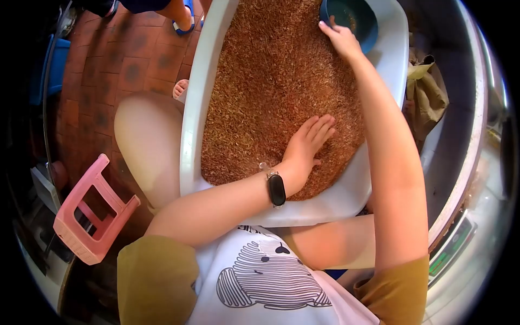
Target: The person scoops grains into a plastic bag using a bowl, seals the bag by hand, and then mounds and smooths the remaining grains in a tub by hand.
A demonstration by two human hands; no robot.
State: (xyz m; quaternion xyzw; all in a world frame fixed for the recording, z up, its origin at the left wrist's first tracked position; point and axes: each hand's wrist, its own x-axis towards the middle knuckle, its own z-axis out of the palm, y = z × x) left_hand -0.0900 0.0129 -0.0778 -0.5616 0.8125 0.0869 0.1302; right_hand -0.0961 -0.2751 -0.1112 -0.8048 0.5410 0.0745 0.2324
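Observation:
A large white tub (188,135) holds a spread of loose reddish-brown flakes (260,81). My left hand (310,142), below a wrist with a black band (277,189), lies palm down on the flakes near the tub's front end, fingers extended. At the tub's far right, my right hand (342,41) grips the near rim of a round teal bowl (365,21). The bowl is tilted, and a few flakes show inside it. Part of the bowl is cut off by the top edge of the view.
A pink plastic stool (70,227) stands on the red tiled floor (135,70) at the left. Another person's leg and blue sandal (186,19) show at the top left. Right of the tub are a brown bag (430,100) and a pale curved edge (476,130).

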